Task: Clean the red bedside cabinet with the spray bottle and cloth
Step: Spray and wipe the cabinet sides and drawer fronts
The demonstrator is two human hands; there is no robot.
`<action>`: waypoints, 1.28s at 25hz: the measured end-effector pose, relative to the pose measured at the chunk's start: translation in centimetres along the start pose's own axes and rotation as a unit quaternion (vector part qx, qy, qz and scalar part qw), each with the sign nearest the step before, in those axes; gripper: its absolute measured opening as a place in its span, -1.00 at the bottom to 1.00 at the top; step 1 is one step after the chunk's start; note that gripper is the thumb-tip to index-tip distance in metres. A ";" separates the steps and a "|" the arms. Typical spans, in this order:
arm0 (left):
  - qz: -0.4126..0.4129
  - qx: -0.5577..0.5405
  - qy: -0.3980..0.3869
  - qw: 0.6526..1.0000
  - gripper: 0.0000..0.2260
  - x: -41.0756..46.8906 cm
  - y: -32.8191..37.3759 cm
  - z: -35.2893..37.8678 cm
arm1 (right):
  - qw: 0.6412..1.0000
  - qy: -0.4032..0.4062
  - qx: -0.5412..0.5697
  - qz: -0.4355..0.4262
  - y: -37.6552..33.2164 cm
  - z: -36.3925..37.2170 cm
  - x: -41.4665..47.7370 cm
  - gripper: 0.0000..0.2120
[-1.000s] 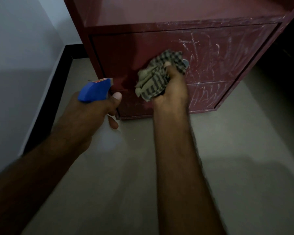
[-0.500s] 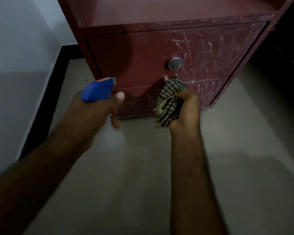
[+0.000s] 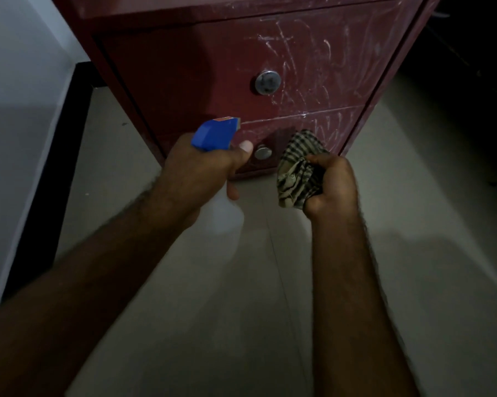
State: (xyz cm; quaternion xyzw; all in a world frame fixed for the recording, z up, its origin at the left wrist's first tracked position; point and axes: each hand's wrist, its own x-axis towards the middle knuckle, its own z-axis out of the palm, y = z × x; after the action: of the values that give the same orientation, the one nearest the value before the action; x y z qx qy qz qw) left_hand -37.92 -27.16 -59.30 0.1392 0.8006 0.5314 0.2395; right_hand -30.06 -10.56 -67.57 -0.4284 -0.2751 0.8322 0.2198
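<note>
Bare forearms (image 3: 121,253), hairy along the edges (blurred, dimly lit), bare left hand (image 3: 201,170), bare right hand (image 3: 331,184)

Dim light falls on a grey floor (image 3: 227,325), white wall (image 3: 18,96) and black skirting (image 3: 55,181).

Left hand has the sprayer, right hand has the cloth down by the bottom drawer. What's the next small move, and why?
Probably press the cloth in the right hand onto the bottom drawer, right of its knob, and wipe sideways. White streaks cover that stretch, and the cloth sits just in front of it. The spray bottle in the left hand can wait.
</note>
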 end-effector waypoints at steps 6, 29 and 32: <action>-0.007 0.006 0.001 1.000 -0.67 1.0 -0.1 1.7 | 0.998 0.022 -0.037 -0.040 -0.8 -0.1 1.7 -0.59; -0.010 0.008 0.035 0.999 -0.62 1.2 0.0 0.8 | 0.989 0.006 0.071 -0.130 -0.9 6.6 2.8 -0.22; -0.005 0.008 0.034 0.999 -0.57 0.9 0.2 0.6 | 0.990 0.014 0.074 -0.118 -0.6 6.5 2.9 -0.25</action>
State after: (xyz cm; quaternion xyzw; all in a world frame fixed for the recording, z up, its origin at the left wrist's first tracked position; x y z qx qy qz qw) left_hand -38.35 -26.20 -59.56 0.1185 0.8135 0.5278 0.2135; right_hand -36.90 -10.12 -65.76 -0.3873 -0.2582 0.8123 0.3514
